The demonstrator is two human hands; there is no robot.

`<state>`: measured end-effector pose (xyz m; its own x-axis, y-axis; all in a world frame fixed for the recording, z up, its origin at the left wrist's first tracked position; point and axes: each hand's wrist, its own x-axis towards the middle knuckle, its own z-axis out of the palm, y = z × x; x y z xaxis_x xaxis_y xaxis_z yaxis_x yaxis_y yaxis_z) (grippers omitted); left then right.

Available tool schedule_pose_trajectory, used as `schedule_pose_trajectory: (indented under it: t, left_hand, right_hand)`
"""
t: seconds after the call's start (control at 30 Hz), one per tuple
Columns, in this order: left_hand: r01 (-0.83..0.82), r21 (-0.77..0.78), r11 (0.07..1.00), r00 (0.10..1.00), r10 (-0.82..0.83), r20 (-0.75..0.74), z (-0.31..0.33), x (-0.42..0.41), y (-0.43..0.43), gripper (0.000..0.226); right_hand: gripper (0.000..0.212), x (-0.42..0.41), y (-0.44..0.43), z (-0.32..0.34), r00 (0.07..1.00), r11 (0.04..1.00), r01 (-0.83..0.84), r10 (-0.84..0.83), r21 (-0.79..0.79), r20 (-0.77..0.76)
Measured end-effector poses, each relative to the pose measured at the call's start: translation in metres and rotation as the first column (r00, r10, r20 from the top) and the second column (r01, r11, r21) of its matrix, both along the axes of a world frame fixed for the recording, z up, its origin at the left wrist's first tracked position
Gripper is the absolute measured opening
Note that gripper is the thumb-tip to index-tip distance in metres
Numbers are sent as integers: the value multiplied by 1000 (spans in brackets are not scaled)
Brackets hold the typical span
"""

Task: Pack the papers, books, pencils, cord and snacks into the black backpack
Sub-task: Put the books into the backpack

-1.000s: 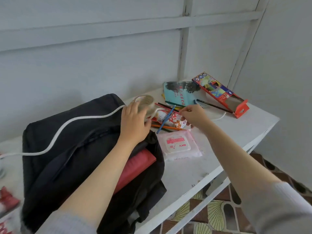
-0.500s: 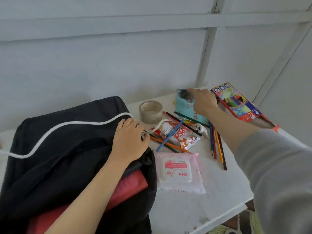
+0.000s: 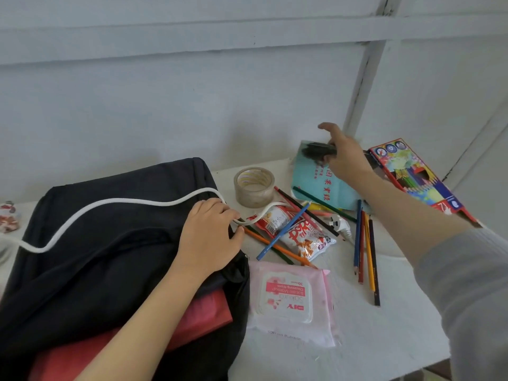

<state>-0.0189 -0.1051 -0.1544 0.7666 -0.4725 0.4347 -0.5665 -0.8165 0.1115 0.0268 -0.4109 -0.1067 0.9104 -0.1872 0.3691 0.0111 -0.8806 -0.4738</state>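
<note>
Pinches the far edge of the thin, glossy teal booklet [image 3: 321, 185] with the right hand [image 3: 346, 158]; grips the open rim of the soft black backpack [image 3: 110, 243] with the left hand [image 3: 209, 237]. Finds the booklet right of the backpack, long axis toward the wall, nearer the right hand, a green pencil [image 3: 324, 205] across it.
</note>
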Motion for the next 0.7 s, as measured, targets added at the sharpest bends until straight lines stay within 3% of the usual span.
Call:
schedule_pose_trajectory:
  t: [0.17,0.3,0.43,0.6,0.7]
  left_hand:
    - [2,-17,1000,1000,-2,8,-2,0,1,29]
    - [51,-72,996,999,-52,-13,1,-2,3,35]
    - [84,-289,954,977,-135,-163,13,-7,7,53]
    - [31,-579,815,927,-240,-288,32,-10,6,74]
    - [-21,-692,722,900,-287,-327,51,-11,0,91]
  right_hand:
    - [69,-10,14,20,990,996,-79,73,46,119]
    - [68,-23,28,35,969,976,-128,86,175,231]
    - [64,-37,42,51,925,926,-148,6,347,379]
    - [63,-58,62,70,856,777,-250,-103,578,507]
    - [62,-69,73,71,865,564,-352,-110,747,490]
